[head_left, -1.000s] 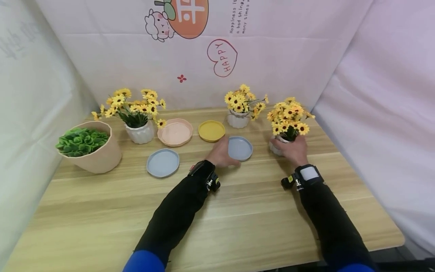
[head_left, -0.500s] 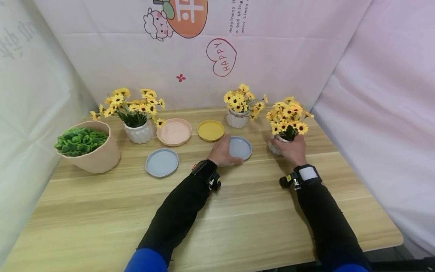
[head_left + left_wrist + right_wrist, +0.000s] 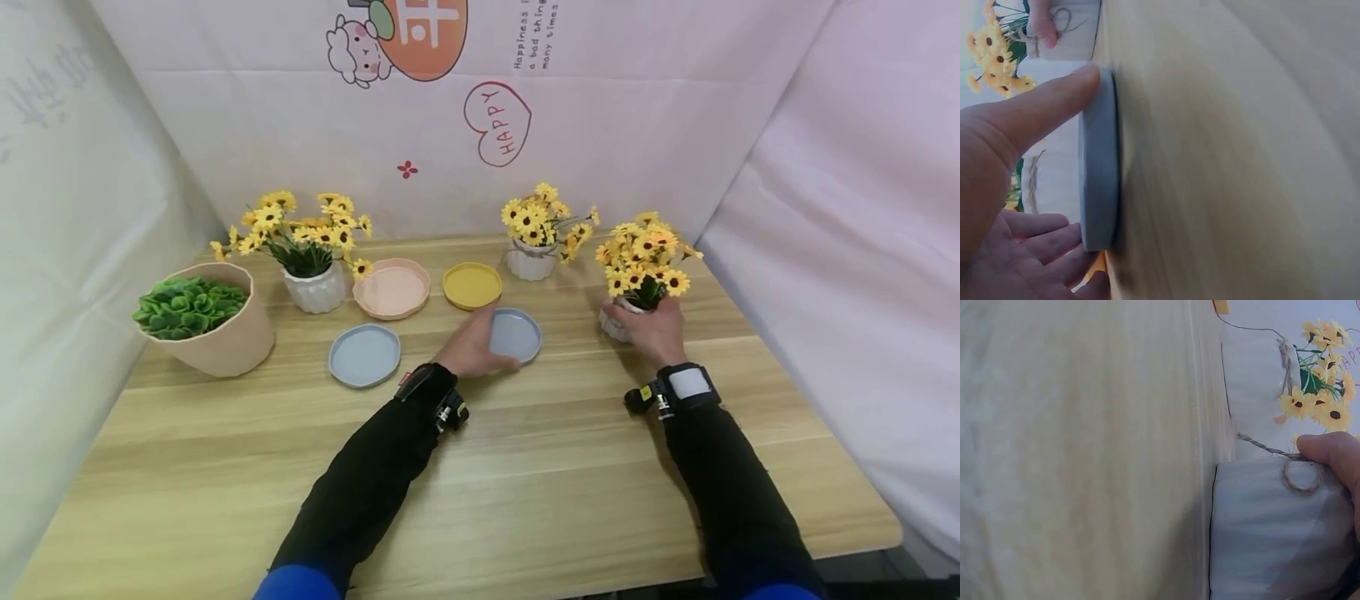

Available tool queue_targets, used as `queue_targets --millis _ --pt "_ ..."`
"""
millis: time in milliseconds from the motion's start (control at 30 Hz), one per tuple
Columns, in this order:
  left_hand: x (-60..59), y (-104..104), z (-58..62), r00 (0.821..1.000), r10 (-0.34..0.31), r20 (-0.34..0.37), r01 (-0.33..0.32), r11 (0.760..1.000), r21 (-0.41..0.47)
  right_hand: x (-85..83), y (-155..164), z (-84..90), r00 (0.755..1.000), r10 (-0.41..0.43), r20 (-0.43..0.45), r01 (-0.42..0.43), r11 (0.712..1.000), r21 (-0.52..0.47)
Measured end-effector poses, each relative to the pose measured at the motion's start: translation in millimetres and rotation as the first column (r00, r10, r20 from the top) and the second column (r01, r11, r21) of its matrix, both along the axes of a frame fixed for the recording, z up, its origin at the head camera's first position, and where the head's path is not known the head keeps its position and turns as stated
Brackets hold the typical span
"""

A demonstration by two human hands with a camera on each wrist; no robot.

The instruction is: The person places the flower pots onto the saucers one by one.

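My left hand (image 3: 486, 340) holds a blue-grey saucer (image 3: 519, 335) at mid-table. Its thumb (image 3: 1041, 106) lies on the saucer's rim (image 3: 1099, 162) and its fingers reach round the far side. The saucer lies flat on the wooden table (image 3: 525, 467). My right hand (image 3: 647, 327) grips a small white pot (image 3: 1266, 531) of yellow flowers (image 3: 643, 260) to the right of the saucer. The thumb (image 3: 1332, 453) presses the pot's twine band. The pot stands upright on the table.
A second blue-grey saucer (image 3: 364, 355), a pink one (image 3: 391, 288) and a yellow one (image 3: 471, 285) lie to the left and behind. Two more white flower pots (image 3: 532, 260) (image 3: 318, 287) stand at the back. A beige pot of green leaves (image 3: 217, 333) sits far left. Cloth walls enclose the table.
My left hand has slid the blue-grey saucer a little to the left and nearer to me. The right hand has stayed on the flower pot.
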State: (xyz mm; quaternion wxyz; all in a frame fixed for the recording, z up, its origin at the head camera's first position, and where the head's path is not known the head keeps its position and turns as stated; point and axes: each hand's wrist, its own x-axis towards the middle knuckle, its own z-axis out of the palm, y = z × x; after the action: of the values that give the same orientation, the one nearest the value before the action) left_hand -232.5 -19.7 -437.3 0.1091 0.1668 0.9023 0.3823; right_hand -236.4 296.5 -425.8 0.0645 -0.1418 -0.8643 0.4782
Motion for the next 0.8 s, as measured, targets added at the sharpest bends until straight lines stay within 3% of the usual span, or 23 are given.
queue_targets --millis 400,600,800 --pt "39.1 -53.3 11.5 1.0 -0.007 0.027 0.009 0.998 -0.062 -1.8 4.1 1.7 1.0 0.001 -0.028 -0.002 1.0 -0.017" --pt "57.2 -79.9 14.5 0.999 -0.024 0.026 0.026 0.996 -0.091 -0.2 3.0 3.0 0.999 0.014 0.03 -0.014 1.0 -0.003" --pt "66.7 -96.2 16.1 0.999 -0.043 0.006 0.044 0.992 -0.114 6.3 -5.8 3.6 0.995 0.044 0.089 -0.043 0.999 -0.013"
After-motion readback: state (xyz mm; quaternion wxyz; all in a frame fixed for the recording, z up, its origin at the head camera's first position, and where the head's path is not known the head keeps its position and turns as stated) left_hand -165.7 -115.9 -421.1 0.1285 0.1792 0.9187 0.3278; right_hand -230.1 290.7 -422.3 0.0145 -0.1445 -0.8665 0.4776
